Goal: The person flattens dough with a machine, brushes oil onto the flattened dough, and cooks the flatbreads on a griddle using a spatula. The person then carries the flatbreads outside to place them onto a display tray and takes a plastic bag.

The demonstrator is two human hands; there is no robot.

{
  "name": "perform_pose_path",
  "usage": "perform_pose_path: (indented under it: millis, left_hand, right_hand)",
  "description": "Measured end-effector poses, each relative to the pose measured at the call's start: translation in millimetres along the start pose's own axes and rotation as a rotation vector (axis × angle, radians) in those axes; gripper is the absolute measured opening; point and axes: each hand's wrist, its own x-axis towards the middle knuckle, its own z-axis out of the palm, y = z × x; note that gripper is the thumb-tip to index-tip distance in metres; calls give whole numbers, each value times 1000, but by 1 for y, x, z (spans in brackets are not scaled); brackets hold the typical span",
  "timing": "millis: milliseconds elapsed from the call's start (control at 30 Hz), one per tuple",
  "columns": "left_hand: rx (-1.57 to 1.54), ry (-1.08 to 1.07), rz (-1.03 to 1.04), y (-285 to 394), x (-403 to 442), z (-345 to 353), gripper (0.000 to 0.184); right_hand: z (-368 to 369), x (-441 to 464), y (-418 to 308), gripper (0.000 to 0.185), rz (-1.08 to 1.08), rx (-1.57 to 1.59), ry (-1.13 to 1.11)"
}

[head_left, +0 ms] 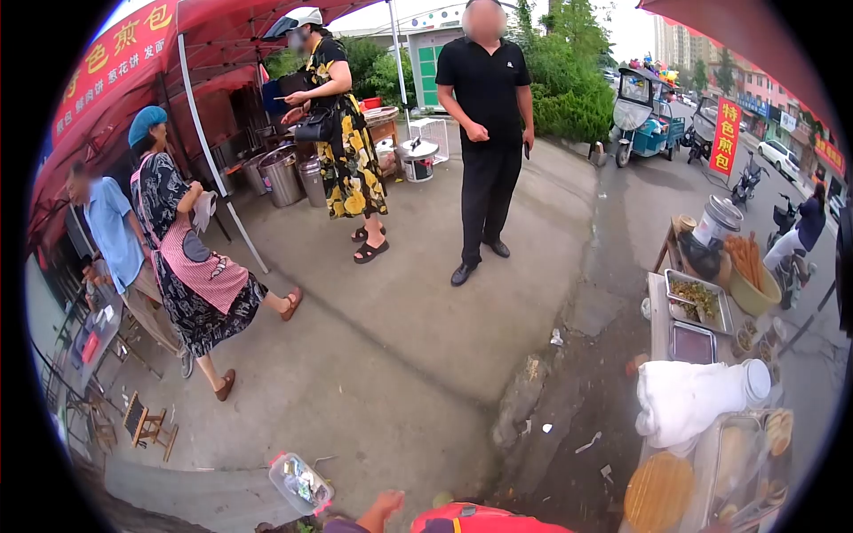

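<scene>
My left hand (387, 503) shows at the bottom edge, in front of my body, beside my red apron (484, 519). It is small and blurred, its fingers are hard to make out, and I see nothing in it. To its left is a clear plastic box (300, 484) with a pinkish rim and small mixed items inside. My right hand is out of view. On the food stall at right are a round wooden board (659, 491), a white cloth (680, 401) and a metal tray of chopped greens (699, 300).
A person in black (484, 115) stands ahead on the concrete. Left of them are a person in a floral dress (342, 124) and one in a checked apron (191, 240). A low folding stool (151, 426) stands at lower left. A yellow basin (753, 289) holds fried dough sticks.
</scene>
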Motion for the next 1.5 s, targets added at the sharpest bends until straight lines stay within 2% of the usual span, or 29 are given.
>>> perform_pose_path:
  millis: [233, 433, 533, 600, 667, 700, 733, 767, 800, 900, 933, 1000, 1067, 1100, 1133, 1167, 1200, 1233, 1300, 1367, 1400, 1433, 1467, 1500]
  left_hand:
    - [-218, -57, -13, 0, -23, -5, 30]
    - [-214, -48, -38, -20, -16, -10, 32]
    - [-292, 46, 88, -28, -17, -11, 34]
    - [-330, 62, 44, -25, -17, -10, 36]
    - [-22, 192, 126, -17, -21, -1, 38]
    - [133, 267, 152, 2, -38, 4, 40]
    - [142, 306, 166, 3, -60, 7, 40]
    - [151, 345, 180, 6, -83, 9, 41]
    - [277, 358, 186, 50, -127, -1, 41]
    - [172, 399, 151, 30, -173, -5, 41]
    - [13, 449, 76, 28, -201, -2, 41]
    - [-29, 515, -37, -41, -202, -1, 43]
    - [129, 278, -462, -142, -173, -7, 45]
    - [72, 266, -536, -192, -161, 3, 42]
    - [17, 257, -611, -217, -158, 5, 39]
    - [177, 423, -611, -214, -154, 9, 33]
    - [332, 409, -522, -207, -143, 4, 29]
    - [494, 407, -435, -203, -131, 1, 25]
    - [806, 62, -82, -191, -89, -42, 19]
    - [875, -165, 63, -155, -14, -93, 23]
    - [737, 92, 150, -129, 9, -113, 22]
    - [603, 319, 264, -102, 34, -136, 21]
    - [135, 317, 226, -76, 54, -171, 25]
    - [-329, 226, 141, -42, 88, -192, 31]
  right_hand:
    - [-2, -3, 11, 49, -10, -4, 11]
    - [4, 0, -2, 51, -61, 36, 13]
    - [10, -3, -29, 51, -152, 132, 25]
    - [17, -11, -58, 52, -295, 254, 54]
    - [34, -37, -95, 52, -425, 396, -69]
    - [42, -41, -107, 53, -275, 225, -491]
    - [89, -61, -102, 48, -299, 579, -449]
    - [116, -75, -107, 47, -391, 504, -479]
    - [130, -88, -120, 47, -478, 575, -583]
    - [168, -134, -157, 39, -679, 646, -757]
    - [169, -144, -180, 39, -787, 674, -795]
    - [171, -160, -226, 40, -962, 703, -875]
    - [177, -174, -271, 40, -1076, 701, -957]
    - [174, -178, -297, 41, -1090, 667, -1035]
    - [180, -184, -316, 39, -1118, 628, -1022]
    - [191, -189, -336, 38, -1147, 595, -996]
    - [199, -191, -353, 36, -1173, 554, -973]
    - [205, -188, -366, 47, -1149, 485, -1020]
    - [212, -182, -388, 49, -1030, 266, -1100]
    - [224, -163, -402, 56, -970, 68, -1171]
    - [204, -161, -418, 30, -926, 73, -1052]
    - [234, -149, -405, 27, -917, 120, -959]
    - [204, -141, -436, 28, -854, 90, -992]
    - [181, -133, -468, 31, -856, 41, -990]
